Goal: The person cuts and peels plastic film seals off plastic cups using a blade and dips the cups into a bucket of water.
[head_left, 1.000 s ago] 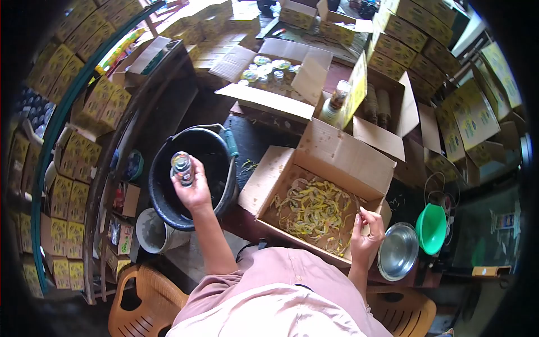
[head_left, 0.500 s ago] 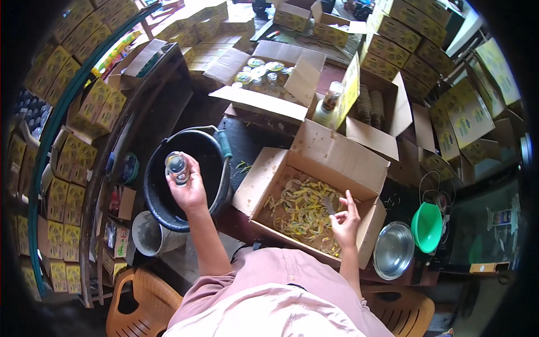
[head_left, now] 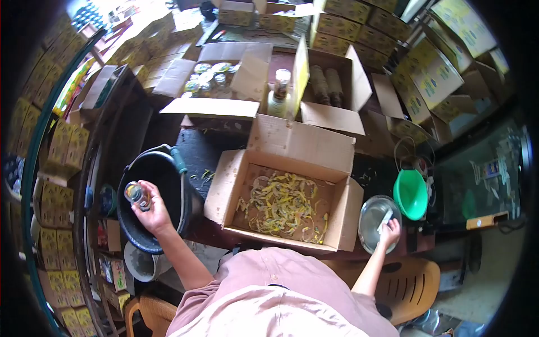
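My left hand is closed around a small clear glass jar, held over the black bucket. My right hand is over the metal bowl, its fingers closed on a short, flat, pale blade-like strip whose exact kind I cannot make out. Between my hands, an open cardboard box has a pile of yellow and whitish peel-like strips on its bottom.
A green plastic bowl stands beyond the metal bowl. Behind the box are a carton of lidded jars, stacked glasses and another open carton. A grey pail and orange chairs are near me.
My right hand has moved from over the cardboard box to the metal bowl, with the flat strip in it. The jar has tilted in my left hand. My view has shifted to the right.
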`<state>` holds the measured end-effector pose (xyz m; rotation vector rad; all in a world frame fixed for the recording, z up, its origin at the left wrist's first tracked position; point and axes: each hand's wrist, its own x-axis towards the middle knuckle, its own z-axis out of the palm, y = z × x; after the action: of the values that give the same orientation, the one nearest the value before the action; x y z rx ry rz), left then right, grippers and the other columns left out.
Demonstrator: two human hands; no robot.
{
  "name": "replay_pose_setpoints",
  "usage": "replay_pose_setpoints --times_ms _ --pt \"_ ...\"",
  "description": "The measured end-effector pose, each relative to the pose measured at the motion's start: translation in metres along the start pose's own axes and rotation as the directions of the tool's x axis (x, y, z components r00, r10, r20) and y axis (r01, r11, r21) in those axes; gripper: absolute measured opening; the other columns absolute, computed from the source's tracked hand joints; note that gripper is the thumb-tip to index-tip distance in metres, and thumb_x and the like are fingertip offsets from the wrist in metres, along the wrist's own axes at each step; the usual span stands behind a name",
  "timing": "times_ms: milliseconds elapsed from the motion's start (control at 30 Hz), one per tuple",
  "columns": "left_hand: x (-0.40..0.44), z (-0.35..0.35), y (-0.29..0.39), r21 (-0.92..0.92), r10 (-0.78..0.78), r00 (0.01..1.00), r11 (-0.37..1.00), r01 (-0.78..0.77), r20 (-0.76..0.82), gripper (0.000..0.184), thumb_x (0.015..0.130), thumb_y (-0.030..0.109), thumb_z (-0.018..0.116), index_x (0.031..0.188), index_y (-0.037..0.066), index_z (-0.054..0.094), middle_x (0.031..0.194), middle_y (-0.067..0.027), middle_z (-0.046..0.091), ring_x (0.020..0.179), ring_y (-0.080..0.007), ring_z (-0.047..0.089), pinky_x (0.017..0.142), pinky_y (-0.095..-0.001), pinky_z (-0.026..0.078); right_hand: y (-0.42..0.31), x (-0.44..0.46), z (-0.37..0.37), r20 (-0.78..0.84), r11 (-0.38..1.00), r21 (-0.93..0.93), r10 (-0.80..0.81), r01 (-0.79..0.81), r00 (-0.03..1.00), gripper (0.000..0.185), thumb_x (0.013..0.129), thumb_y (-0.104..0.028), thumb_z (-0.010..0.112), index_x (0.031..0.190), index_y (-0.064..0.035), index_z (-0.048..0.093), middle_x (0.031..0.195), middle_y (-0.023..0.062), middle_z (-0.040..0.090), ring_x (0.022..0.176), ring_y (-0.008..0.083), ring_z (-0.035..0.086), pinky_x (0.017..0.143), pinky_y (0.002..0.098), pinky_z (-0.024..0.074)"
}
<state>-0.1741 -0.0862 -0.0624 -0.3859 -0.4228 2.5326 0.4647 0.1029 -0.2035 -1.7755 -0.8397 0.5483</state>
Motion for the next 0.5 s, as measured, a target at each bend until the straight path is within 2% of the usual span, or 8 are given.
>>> replay_pose_setpoints --times_ms 33,167,233,300,333,400,467,500 --pt "0.003 -0.001 0.002 -0.023 -0.005 1.0 1.0 0.004 -0.019 0.049 0.086 0.03 0.048 0.117 -0.007 0.042 0.112 -0.0195 0.047 0.108 -0.0331 0.043 0.091 -0.0434 0.042 0.019 0.007 -0.009 -0.004 0.993 -0.106 0.058 -0.058 0.998 0.059 0.062 0.009 0.067 0.116 -0.0014 0.046 0.108 0.0128 0.057 0.08 0.0217 0.061 0.065 0.0284 0.052" --pt "0.006 -0.006 0.001 -0.055 -0.04 0.999 0.998 0.04 -0.011 0.048 0.086 0.031 0.048 0.116 -0.006 0.044 0.112 -0.0188 0.047 0.108 -0.0333 0.042 0.092 -0.0439 0.041 0.052 0.014 -0.009 0.09 0.94 -0.324 0.14 -0.104 0.986 0.056 0.057 0.004 0.072 0.109 -0.0028 0.054 0.096 0.013 0.063 0.084 0.0212 0.061 0.07 0.0317 0.0516" --pt "0.006 -0.005 0.001 -0.163 -0.101 0.989 0.983 0.082 -0.108 0.052 0.085 0.036 0.05 0.115 -0.006 0.045 0.111 -0.0177 0.046 0.109 -0.0327 0.042 0.092 -0.0445 0.041 0.055 0.016 -0.004 0.128 0.919 -0.334 0.264 -0.21 0.956 0.055 0.055 0.009 0.069 0.107 -0.0003 0.055 0.098 0.0144 0.061 0.088 0.0219 0.059 0.075 0.0326 0.05" --pt "0.003 -0.003 0.001 -0.293 -0.161 0.974 0.95 0.11 -0.157 0.056 0.08 0.039 0.057 0.113 -0.005 0.044 0.11 -0.0154 0.041 0.109 -0.0323 0.042 0.093 -0.046 0.041 0.061 0.02 0.001 0.183 0.901 -0.401 0.256 -0.166 0.949 0.055 0.054 0.008 0.069 0.107 0.0009 0.055 0.098 0.0138 0.061 0.088 0.0217 0.059 0.074 0.0319 0.05" --pt "0.003 -0.003 0.004 -0.305 -0.165 0.972 0.946 0.108 -0.168 0.056 0.08 0.037 0.057 0.113 -0.006 0.043 0.11 -0.015 0.041 0.109 -0.0323 0.042 0.093 -0.0462 0.041 0.045 0.012 0.001 0.153 0.873 -0.452 0.279 -0.184 0.948 0.054 0.054 0.006 0.069 0.106 0.0024 0.055 0.096 0.0134 0.061 0.086 0.0211 0.06 0.072 0.0312 0.0498" --pt "0.002 -0.003 0.006 -0.329 -0.167 0.968 0.939 0.097 -0.189 0.055 0.079 0.034 0.059 0.114 -0.006 0.042 0.109 -0.0144 0.04 0.109 -0.0325 0.042 0.093 -0.0465 0.042 0.093 0.034 0.0 0.182 0.878 -0.443 0.283 -0.178 0.942 0.059 0.052 0.003 0.072 0.108 0.0007 0.055 0.094 0.0143 0.062 0.086 0.0219 0.06 0.075 0.0318 0.049" --pt "0.0 0.001 0.008 -0.352 -0.16 0.965 0.933 0.079 -0.21 0.054 0.079 0.031 0.059 0.114 -0.006 0.04 0.109 -0.014 0.039 0.108 -0.0328 0.043 0.093 -0.0468 0.042 0.092 0.033 -0.001 0.212 0.9 -0.384 0.301 -0.204 0.93 0.06 0.049 0.0 0.074 0.106 0.0004 0.056 0.091 0.0137 0.063 0.083 0.0223 0.061 0.074 0.0318 0.0489" --pt "0.0 0.0 0.009 -0.347 -0.156 0.966 0.935 0.077 -0.206 0.055 0.079 0.031 0.059 0.114 -0.006 0.04 0.109 -0.014 0.039 0.108 -0.0328 0.043 0.092 -0.0469 0.042 0.092 0.034 -0.001 0.238 0.888 -0.436 0.273 -0.148 0.932 0.06 0.05 0.0 0.074 0.106 0.0018 0.054 0.09 0.0127 0.063 0.081 0.0214 0.06 0.073 0.0315 0.0492"
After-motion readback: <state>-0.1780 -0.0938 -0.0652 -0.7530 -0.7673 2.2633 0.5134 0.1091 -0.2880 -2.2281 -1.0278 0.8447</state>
